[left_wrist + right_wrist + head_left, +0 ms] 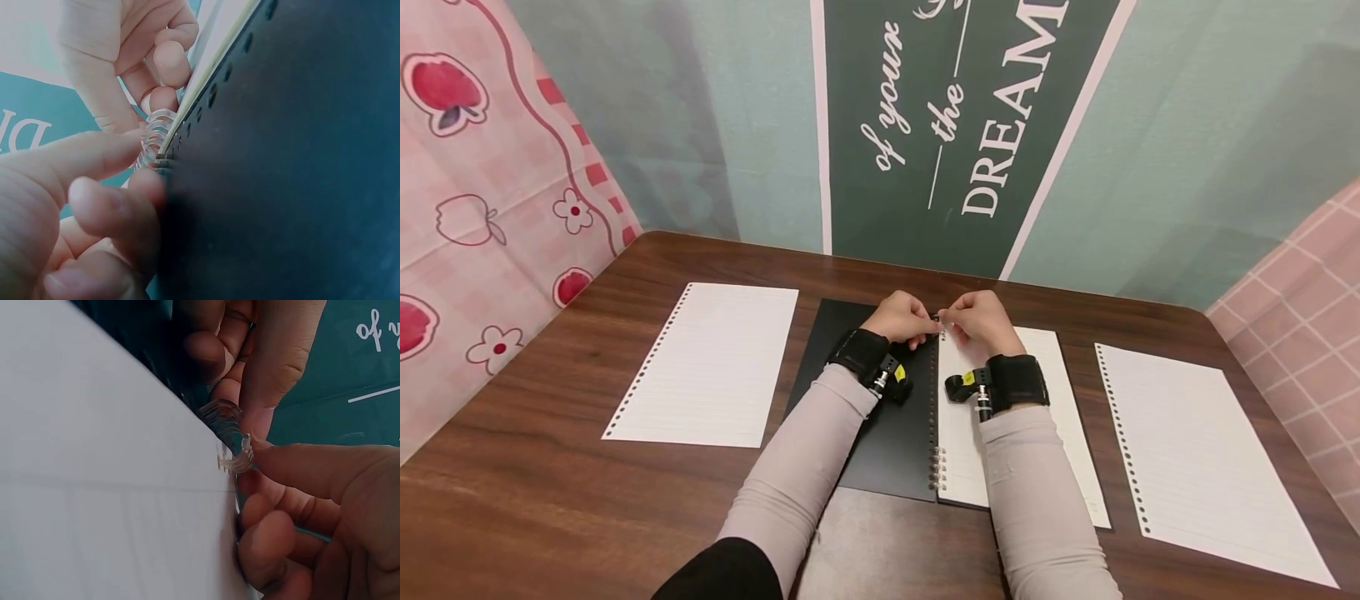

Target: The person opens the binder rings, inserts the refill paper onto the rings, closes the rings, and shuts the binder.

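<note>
A notebook (891,450) lies open on the bench (512,500), its black cover to the left and its lined white pages (958,458) to the right. At the far end of its spine, the left hand (898,319) and the right hand (985,321) meet, fingers bent and set narrow, each pinching the clear binding rings (156,134) between thumb and fingers. The two thumbs come close together on those rings; whether the loops are fastened, I cannot tell. A second group of rings (937,468) sits at the near end of the spine, with a row of holes running between the two groups. One loose punched sheet (707,367) lies left of the notebook, and another punched page (1210,462) lies to its right, both apart from it. Behind the bench hangs a dark green panel (910,217) with white lettering.
</note>
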The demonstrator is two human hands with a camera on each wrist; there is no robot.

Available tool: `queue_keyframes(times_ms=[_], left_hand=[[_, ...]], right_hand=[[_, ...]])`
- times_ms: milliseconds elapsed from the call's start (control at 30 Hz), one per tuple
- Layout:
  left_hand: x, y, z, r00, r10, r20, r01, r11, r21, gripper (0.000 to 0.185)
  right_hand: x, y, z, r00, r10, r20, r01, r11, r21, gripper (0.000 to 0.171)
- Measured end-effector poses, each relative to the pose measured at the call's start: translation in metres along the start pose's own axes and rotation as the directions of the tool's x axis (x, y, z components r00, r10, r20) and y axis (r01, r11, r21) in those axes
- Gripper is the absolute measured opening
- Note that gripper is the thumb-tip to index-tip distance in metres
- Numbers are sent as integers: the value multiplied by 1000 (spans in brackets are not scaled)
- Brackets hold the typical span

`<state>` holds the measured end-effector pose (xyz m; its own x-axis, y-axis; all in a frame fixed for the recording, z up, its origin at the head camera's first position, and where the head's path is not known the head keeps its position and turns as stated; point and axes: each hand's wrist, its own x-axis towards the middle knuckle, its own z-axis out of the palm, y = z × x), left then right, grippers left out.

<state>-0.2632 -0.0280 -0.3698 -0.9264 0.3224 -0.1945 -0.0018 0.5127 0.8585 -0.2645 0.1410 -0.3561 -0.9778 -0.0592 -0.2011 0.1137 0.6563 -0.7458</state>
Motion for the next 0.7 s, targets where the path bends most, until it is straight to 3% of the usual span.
queue_keyframes(times_ms=[700], left_hand=[[4,0,-2,1000,-16,-6,16,1000,6,25]], right_hand=[[0,-1,-2,1000,22,3,-22,1000,-3,21]])
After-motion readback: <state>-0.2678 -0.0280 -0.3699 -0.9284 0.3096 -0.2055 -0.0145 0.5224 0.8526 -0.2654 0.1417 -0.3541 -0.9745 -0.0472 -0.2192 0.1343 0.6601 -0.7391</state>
